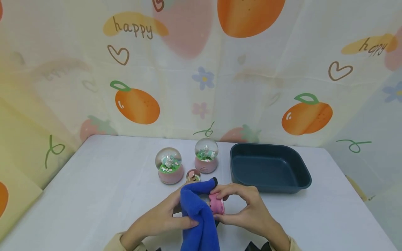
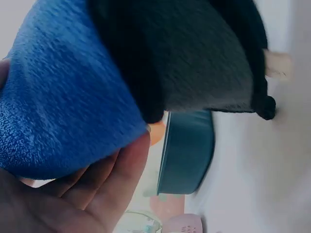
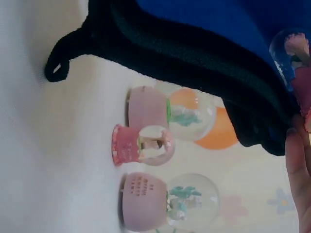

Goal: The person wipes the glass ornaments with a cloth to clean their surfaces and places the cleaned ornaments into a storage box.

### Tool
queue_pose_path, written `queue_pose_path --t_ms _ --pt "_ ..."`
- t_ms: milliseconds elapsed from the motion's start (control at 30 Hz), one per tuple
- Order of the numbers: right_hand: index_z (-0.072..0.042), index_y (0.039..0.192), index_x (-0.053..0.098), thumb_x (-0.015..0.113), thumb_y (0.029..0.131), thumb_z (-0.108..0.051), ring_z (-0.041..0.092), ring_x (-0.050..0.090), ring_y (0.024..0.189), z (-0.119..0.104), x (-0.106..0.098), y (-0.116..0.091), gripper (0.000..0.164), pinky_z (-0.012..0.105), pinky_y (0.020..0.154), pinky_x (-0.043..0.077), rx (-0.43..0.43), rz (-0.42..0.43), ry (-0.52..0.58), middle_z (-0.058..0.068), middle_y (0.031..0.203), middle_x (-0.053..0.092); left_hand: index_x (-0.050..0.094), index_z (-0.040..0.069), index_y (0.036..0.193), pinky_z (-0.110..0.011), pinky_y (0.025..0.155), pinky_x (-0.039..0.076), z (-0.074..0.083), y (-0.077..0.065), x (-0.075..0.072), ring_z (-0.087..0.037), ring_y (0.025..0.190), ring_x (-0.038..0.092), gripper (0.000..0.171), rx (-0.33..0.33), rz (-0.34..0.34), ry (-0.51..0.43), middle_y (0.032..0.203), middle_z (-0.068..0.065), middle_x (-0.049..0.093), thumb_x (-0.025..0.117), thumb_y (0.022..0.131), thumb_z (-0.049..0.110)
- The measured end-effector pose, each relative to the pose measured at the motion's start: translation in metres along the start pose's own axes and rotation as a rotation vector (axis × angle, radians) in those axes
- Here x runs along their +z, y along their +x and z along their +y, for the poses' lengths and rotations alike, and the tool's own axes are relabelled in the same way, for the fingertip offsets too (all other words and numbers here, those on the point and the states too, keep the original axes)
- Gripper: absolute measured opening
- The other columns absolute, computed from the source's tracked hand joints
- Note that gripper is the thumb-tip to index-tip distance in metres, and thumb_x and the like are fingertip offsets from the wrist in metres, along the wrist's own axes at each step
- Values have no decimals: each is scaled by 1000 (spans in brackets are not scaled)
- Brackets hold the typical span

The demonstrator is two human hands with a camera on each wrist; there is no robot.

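Note:
My left hand grips a blue cloth with a dark edge, its thumb lying over the folds. The cloth hangs toward the front of the table. My right hand pinches a small snow globe by its pink base, thumb below and fingers above. The globe lies sideways, its glass dome turned toward the cloth and partly hidden behind it in the head view. In the right wrist view, a pink figure shows inside the dome of the held snow globe, close against the cloth.
Two larger snow globes with pale pink bases stand behind the hands. Another small snow globe stands between them, partly covered by the left hand in the head view. A dark teal tray sits at the back right of the white table.

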State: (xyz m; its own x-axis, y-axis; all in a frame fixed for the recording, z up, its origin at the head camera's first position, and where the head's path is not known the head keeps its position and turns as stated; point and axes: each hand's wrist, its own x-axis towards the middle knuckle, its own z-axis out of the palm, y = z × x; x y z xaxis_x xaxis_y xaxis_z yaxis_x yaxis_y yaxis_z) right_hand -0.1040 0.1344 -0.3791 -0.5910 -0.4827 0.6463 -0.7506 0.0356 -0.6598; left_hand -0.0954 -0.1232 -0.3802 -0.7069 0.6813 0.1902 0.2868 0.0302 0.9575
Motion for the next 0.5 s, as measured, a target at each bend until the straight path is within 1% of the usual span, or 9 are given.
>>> queue_pose_path --t_ms 33,100,233,333,433,500 --pt "-9 108 64 87 69 1 14 69 100 0 0 0 46 29 76 57 -2 -1 -2 13 108 74 38 14 147 -30 95 52 -1 0 0 -13 113 61 62 13 -8 5 133 -11 57 65 91 9" --pt "-8 110 65 87 70 1 14 69 99 0 1 1 47 29 74 58 -11 -1 -8 13 107 74 40 14 146 -30 94 52 -1 2 0 -14 112 60 61 47 5 24 134 -10 55 65 90 8" --pt "-6 112 65 87 70 0 14 68 96 2 3 2 47 27 72 58 -52 13 -25 14 106 73 49 12 140 -32 94 53 -1 3 0 -14 112 60 53 103 69 60 133 -10 57 66 90 5" --pt "-4 113 64 86 71 2 14 69 89 4 4 2 48 26 72 58 -47 40 -37 15 104 72 55 10 134 -32 93 54 0 4 0 -13 114 61 49 131 156 88 130 -11 61 67 88 1" --pt "-4 113 62 85 71 4 13 69 82 5 4 1 48 26 71 59 0 68 -46 14 104 72 58 8 128 -31 91 55 -2 5 2 -12 115 61 46 197 244 121 123 -14 65 68 85 -6" --pt "-4 114 61 84 72 4 13 69 80 5 4 1 48 27 70 59 43 83 -56 14 104 72 59 8 126 -30 92 55 -2 6 3 -11 116 61 46 223 292 131 120 -14 66 67 84 -10"
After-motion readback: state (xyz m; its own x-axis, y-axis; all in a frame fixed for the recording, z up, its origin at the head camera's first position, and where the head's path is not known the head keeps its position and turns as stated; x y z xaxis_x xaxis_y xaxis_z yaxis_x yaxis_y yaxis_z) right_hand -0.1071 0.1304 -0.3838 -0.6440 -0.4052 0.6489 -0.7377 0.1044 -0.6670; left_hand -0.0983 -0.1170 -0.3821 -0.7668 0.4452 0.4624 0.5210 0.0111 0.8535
